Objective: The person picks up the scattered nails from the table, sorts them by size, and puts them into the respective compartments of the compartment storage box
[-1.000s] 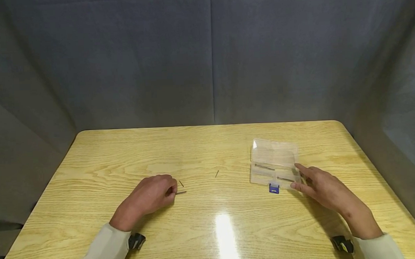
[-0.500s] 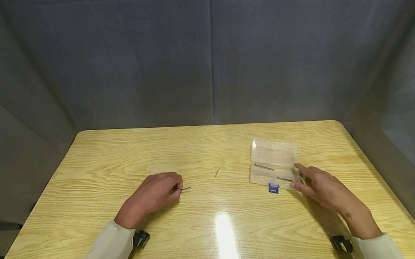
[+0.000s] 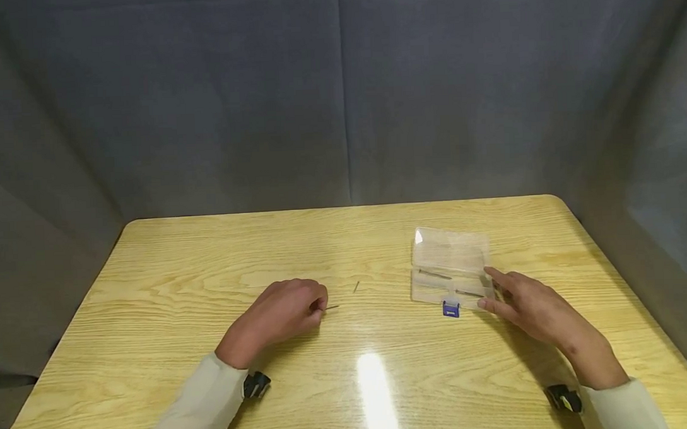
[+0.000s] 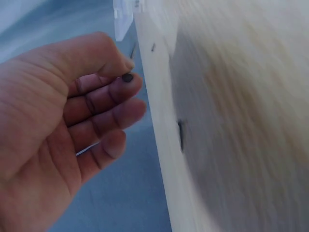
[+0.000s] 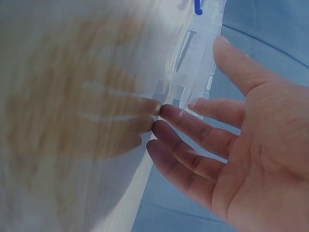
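Now, left hand (image 3: 284, 311): pinching a thin dark nail (image 3: 331, 308) between thumb and curled fingers, its tip sticking out toward the middle of the table (image 3: 209, 263).
Loose nail (image 3: 356, 287): lying small and slim just beyond, apart from the hand.
Right hand (image 3: 531, 306): resting open, straight fingers touching the near right edge of the clear box (image 3: 450, 267).
Clear box: sitting open, blue latch (image 3: 451, 309) facing the person, two nails lying inside.

The left hand (image 4: 63, 125) pinches a thin nail (image 4: 127, 77) between thumb and forefinger, its round head facing the camera. Beyond the fingertips lies the wooden table (image 4: 231, 121), with another nail (image 4: 180, 135) on it. A clear box (image 4: 123, 17) sits farther along the table.
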`<state>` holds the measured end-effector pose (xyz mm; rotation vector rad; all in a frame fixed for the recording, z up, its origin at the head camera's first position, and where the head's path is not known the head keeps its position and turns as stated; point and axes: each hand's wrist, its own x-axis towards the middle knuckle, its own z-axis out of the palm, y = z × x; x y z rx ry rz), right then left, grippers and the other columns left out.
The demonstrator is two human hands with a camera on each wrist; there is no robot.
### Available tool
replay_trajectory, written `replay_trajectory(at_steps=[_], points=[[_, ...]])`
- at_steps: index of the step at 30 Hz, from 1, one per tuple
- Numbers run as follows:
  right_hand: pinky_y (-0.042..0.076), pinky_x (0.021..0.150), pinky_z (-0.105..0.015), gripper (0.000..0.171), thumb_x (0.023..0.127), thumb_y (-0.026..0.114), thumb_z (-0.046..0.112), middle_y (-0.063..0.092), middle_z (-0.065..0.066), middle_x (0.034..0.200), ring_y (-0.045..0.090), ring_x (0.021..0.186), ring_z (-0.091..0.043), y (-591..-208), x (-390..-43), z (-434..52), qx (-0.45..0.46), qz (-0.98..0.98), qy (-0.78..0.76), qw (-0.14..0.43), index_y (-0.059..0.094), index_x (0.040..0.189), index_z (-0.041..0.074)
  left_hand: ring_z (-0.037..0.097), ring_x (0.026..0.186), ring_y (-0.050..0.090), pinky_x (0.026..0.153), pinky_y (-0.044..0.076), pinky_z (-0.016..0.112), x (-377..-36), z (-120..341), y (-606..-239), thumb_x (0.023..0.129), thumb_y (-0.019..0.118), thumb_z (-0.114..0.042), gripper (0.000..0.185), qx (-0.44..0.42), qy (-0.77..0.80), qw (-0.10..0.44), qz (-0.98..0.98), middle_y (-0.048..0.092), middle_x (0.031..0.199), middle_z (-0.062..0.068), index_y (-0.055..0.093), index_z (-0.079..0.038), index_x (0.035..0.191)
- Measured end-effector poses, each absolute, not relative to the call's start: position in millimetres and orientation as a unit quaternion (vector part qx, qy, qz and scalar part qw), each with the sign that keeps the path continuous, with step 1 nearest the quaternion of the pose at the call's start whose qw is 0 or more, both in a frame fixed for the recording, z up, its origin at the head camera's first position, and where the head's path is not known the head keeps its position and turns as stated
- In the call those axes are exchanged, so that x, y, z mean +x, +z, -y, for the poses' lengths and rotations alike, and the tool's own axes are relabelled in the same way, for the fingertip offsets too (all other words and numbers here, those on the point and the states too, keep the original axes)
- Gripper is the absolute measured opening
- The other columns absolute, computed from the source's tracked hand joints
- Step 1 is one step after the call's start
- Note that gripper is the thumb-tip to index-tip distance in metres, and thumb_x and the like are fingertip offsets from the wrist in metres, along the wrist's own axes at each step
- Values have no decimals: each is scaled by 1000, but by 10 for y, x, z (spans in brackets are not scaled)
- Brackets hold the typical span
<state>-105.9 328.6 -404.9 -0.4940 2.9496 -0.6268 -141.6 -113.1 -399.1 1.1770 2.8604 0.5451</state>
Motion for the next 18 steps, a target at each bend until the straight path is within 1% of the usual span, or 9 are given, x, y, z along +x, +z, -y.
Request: replay_trajectory(at_steps=[2, 4, 6, 7, 11, 12, 14, 17, 18], points=[[49, 90, -62, 72, 102, 66, 37, 59, -34, 128, 61, 114, -49, -4047, -1058, -3279, -159, -965, -203, 44, 41, 152, -9, 4, 67, 46, 59, 41, 27, -1432, 1051, -3960, 89, 61, -2, 19, 380, 176, 10, -908, 57, 80, -12, 68, -20, 88], [49, 90, -62, 72, 102, 67, 36, 59, -34, 128, 61, 114, -49, -4046, -1056, -3272, -158, -965, -203, 45, 41, 151, -9, 5, 71, 51, 63, 44, 28, -1450, 977, -3937, 90, 61, -3, 20, 385, 175, 19, -906, 64, 88, -10, 73, -16, 99], [48, 90, -62, 71, 101, 68, 35, 58, -35, 129, 60, 115, -50, -4049, -1054, -3267, -157, -965, -204, 44, 41, 151, -9, 6, 73, 52, 64, 45, 28, -1468, 913, -3927, 91, 62, -3, 24, 393, 171, 25, -903, 66, 93, -7, 76, -14, 108], [48, 90, -63, 71, 101, 68, 35, 58, -36, 129, 60, 115, -50, -4049, -1054, -3265, -156, -965, -204, 44, 41, 151, -9, 6, 72, 51, 63, 44, 28, -1476, 886, -3925, 92, 62, -2, 24, 396, 170, 26, -902, 65, 92, -7, 76, -14, 107], [48, 91, -63, 71, 102, 67, 36, 58, -35, 129, 60, 115, -51, -4048, -1048, -3268, -156, -965, -205, 44, 41, 151, -9, 7, 68, 40, 59, 36, 27, -1512, 803, -3944, 91, 61, 0, 23, 411, 160, 19, -897, 55, 82, -8, 74, -18, 92], [47, 91, -63, 72, 102, 67, 36, 58, -35, 129, 60, 116, -51, -4047, -1046, -3270, -156, -965, -205, 45, 41, 151, -9, 7, 68, 40, 60, 36, 26, -1519, 786, -3947, 91, 61, 0, 23, 412, 160, 18, -897, 55, 82, -9, 73, -19, 91], [47, 92, -64, 72, 102, 66, 37, 57, -36, 130, 59, 117, -52, -4044, -1045, -3274, -155, -966, -204, 46, 41, 152, -9, 7, 68, 41, 61, 38, 26, -1529, 751, -3947, 91, 61, 0, 22, 413, 160, 17, -897, 56, 83, -9, 74, -19, 91], [46, 93, -65, 72, 102, 66, 38, 56, -36, 132, 58, 119, -53, -4041, -1047, -3278, -155, -966, -202, 43, 41, 152, -8, 8, 70, 45, 62, 41, 28, -1540, 700, -3941, 92, 61, -1, 21, 409, 163, 15, -898, 60, 88, -8, 75, -17, 96], [46, 94, -65, 72, 102, 66, 38, 56, -37, 132, 57, 119, -53, -4042, -1049, -3278, -157, -966, -201, 41, 41, 151, -8, 8, 70, 47, 62, 43, 28, -1543, 681, -3939, 92, 62, -2, 21, 408, 165, 14, -898, 62, 91, -8, 76, -17, 100]])
